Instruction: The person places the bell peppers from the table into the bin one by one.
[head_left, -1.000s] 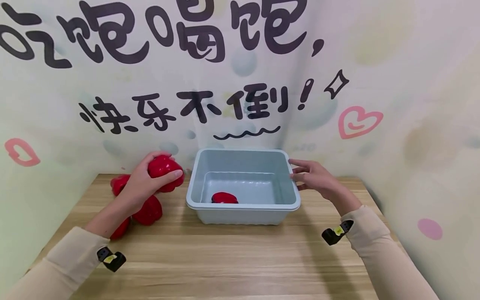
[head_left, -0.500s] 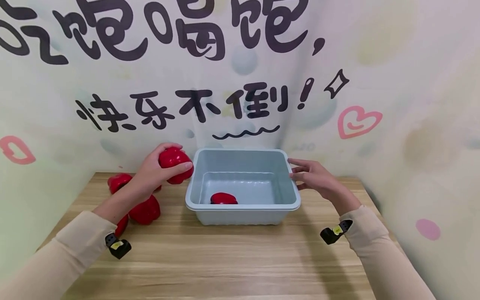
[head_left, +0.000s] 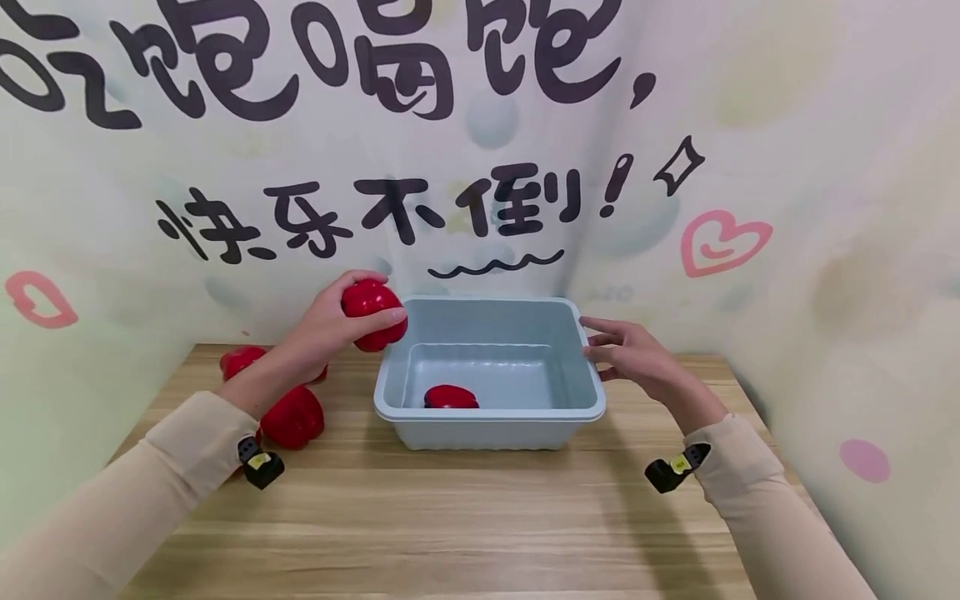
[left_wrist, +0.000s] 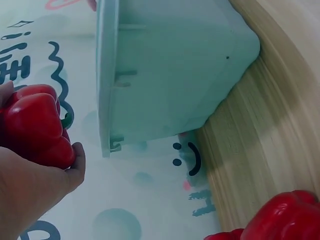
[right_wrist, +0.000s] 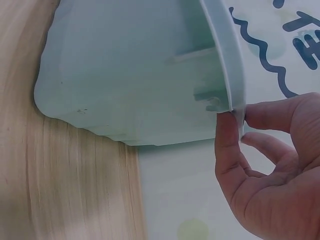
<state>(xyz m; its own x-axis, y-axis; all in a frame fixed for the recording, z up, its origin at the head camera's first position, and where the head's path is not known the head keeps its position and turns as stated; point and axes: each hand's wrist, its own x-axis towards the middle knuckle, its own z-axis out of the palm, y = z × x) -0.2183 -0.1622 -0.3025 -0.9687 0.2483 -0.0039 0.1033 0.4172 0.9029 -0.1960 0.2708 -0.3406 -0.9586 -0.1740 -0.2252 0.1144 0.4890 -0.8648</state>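
My left hand (head_left: 326, 323) grips a shiny red bell pepper (head_left: 372, 312), held up by the left rim of a pale blue plastic basin (head_left: 487, 414). Its green stem shows in the left wrist view, where the bell pepper (left_wrist: 37, 125) sits between thumb and fingers, apart from the basin's side. At the opposite end, my right hand (head_left: 637, 354) pinches the basin's rim; the right wrist view has the thumb and a finger of that hand (right_wrist: 272, 175) on either side of the edge. Inside the basin, at the front left, lies another red bell pepper (head_left: 450, 397), partly hidden by the front wall.
Several more red bell peppers (head_left: 294, 417) lie on the wooden table (head_left: 450, 517) to the left, partly covered by my left forearm. Close behind the basin stands a light wall covering (head_left: 420, 150) with black writing and pink hearts.
My left hand has carried its bell pepper rightward and upward from over the loose peppers to the basin's left rim. The right hand keeps its hold on the rim.
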